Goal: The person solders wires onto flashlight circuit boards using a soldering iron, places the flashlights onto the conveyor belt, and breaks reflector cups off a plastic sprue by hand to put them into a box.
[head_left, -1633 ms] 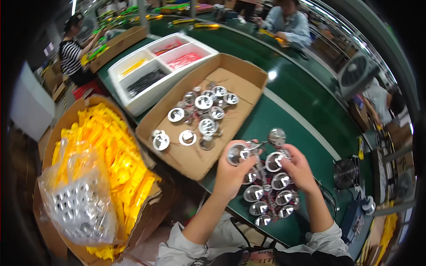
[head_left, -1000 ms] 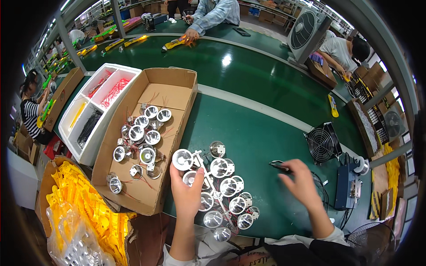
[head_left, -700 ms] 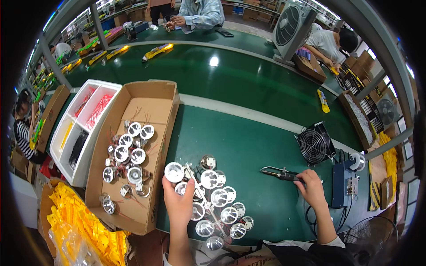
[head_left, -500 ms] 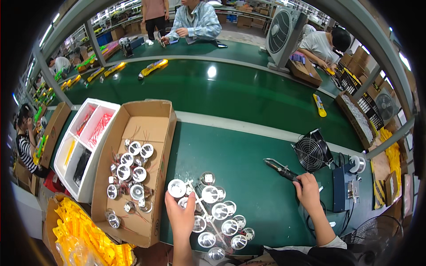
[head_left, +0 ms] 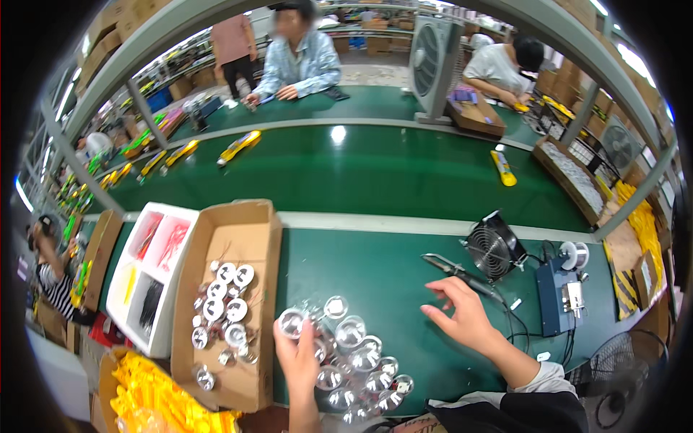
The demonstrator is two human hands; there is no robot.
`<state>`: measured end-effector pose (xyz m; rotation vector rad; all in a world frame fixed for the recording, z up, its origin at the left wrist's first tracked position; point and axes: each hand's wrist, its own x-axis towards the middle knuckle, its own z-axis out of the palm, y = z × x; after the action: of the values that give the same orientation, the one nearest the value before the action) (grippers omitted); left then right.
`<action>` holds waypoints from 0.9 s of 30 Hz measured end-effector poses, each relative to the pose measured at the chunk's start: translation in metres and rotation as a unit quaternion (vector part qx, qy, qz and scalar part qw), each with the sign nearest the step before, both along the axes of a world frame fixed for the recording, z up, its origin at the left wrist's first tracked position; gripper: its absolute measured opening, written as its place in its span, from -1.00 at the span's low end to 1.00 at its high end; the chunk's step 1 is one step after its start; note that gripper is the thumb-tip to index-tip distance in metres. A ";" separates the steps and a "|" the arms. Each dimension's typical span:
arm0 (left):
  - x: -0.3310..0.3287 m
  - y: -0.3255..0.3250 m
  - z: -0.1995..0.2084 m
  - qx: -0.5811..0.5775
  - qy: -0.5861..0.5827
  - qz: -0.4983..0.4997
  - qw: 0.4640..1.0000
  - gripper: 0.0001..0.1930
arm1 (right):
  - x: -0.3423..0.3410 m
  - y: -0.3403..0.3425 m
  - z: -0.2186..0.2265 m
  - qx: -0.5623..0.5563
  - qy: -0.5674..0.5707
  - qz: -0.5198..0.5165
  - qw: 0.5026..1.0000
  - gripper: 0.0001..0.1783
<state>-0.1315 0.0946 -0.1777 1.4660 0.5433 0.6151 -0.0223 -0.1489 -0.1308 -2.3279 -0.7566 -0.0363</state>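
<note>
Between the thumb and fingers of my left hand (head_left: 294, 364) is a round silver lamp reflector (head_left: 291, 322), its bowl facing up. Just right of that hand, a cluster of similar clear-rimmed reflectors (head_left: 351, 331) lies on the green table; some are hidden under others. My right hand (head_left: 462, 315) is raised with fingers apart and nothing in it. Beyond its fingertips rests a soldering iron (head_left: 473, 281), its tip pointing left and its cable running right.
Left stands a cardboard box (head_left: 266, 303) of wired reflectors, beside a white foam tray (head_left: 121, 303) of coloured wires. A black fan (head_left: 495, 246) and a blue soldering unit (head_left: 551, 299) with a solder spool (head_left: 574, 255) are right. Behind runs a green conveyor (head_left: 346, 169).
My right hand has let go of the soldering iron and moved left, its fingers opening. My left hand still holds the reflector. The whole view has shifted slightly.
</note>
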 end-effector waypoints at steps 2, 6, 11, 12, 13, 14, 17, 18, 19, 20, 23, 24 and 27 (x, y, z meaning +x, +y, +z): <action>0.005 -0.006 0.015 -0.038 -0.008 -0.008 0.999 -0.86 | -0.006 0.025 0.006 0.058 0.142 0.074 0.985 -0.45; 0.006 0.000 0.039 -0.060 -0.058 -0.007 0.997 -0.83 | -0.009 0.080 0.020 0.156 0.239 0.224 0.932 -0.20; -0.010 0.033 0.086 -0.015 -0.103 0.097 0.990 -0.81 | -0.021 0.152 0.044 0.158 0.228 0.306 0.911 -0.52; -0.012 0.039 0.097 -0.027 -0.100 0.119 0.987 -0.80 | -0.022 0.164 0.044 0.193 0.247 0.295 0.903 -0.61; -0.012 0.048 0.101 -0.032 -0.114 0.124 0.985 -0.76 | -0.028 0.177 0.050 0.225 0.220 0.296 0.902 -0.74; -0.010 0.060 0.101 -0.040 -0.111 0.109 0.987 -0.77 | -0.028 0.186 0.054 0.223 0.219 0.306 0.899 -0.74; -0.008 0.087 0.118 -0.062 -0.112 0.101 0.987 -0.77 | -0.019 0.222 0.055 0.272 0.297 0.294 0.867 -0.70; -0.011 0.100 0.122 -0.069 -0.104 0.103 0.987 -0.76 | -0.019 0.238 0.052 0.271 0.300 0.304 0.863 -0.70; -0.006 0.115 0.120 -0.085 -0.133 0.084 0.984 -0.73 | -0.019 0.251 0.053 0.305 0.302 0.333 0.839 -0.71; -0.008 0.126 0.117 -0.067 -0.106 0.056 0.991 -0.66 | -0.019 0.260 0.055 0.339 0.304 0.360 0.814 -0.72; -0.002 0.153 0.106 -0.188 -0.124 -0.080 0.971 -0.49 | -0.019 0.281 0.051 0.334 0.398 0.388 0.761 -0.72; -0.002 0.159 0.102 -0.211 -0.155 -0.131 0.956 -0.47 | -0.020 0.288 0.050 0.330 0.464 0.397 0.720 -0.72; -0.001 0.159 0.098 -0.206 -0.101 0.010 0.973 -0.49 | -0.020 0.299 0.041 0.310 0.377 0.354 0.797 -0.71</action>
<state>-0.1321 0.2537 -0.0797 0.9949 0.4914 0.6165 -0.0425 0.1498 -0.0902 -1.1525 -0.9398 0.8053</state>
